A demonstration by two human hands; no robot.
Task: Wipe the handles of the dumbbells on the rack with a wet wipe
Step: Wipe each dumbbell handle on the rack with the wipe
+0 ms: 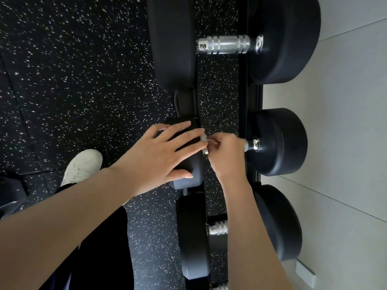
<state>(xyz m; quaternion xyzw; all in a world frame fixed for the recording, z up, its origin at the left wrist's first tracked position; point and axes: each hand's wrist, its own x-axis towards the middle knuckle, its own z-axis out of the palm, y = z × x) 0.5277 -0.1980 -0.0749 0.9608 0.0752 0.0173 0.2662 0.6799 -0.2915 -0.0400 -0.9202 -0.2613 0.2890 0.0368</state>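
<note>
One dumbbell (278, 143): left hand (159, 155) fingers (188, 135) flat on its head (186, 183), right hand (226, 153) clasping the handle (250, 144).

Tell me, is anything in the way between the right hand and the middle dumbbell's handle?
Nothing visible is. The right hand is curled round the handle, with what looks like the wipe at its fingers. The left hand lies flat on that dumbbell's near head, beside the handle, not across it.

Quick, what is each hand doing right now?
Left hand: open, flat on the dumbbell head.
Right hand: closed round that dumbbell's handle.
</note>
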